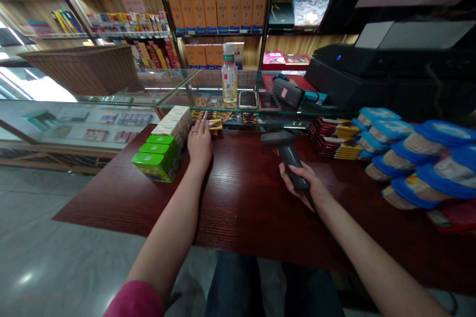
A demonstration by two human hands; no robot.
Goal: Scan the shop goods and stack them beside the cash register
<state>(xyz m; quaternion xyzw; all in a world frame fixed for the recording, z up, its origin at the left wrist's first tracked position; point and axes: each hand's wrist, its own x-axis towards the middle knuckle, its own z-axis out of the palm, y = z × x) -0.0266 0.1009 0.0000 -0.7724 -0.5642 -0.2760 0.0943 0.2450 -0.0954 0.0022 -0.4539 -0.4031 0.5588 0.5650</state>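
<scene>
In my right hand (303,184) is a dark grey barcode scanner (288,151), its fingers wrapped round the handle and its head tilted up to the left over the brown tabletop (238,198). My left hand (201,142) lies palm down at the far side of the table, fingers stretched forward. Yellow snack packets (214,125) are at its fingertips; whether it touches them I cannot tell. Just left of that hand runs a row of pale boxes (174,121), with three green boxes (158,157) at the near end.
Blue-lidded tubs (427,163) and stacked dark red and yellow packets (332,138) stand on the right. Beyond the table, a glass counter bears a drink bottle (229,77), a phone (248,99) and a grey case (287,91). A wicker basket (85,67) is at left.
</scene>
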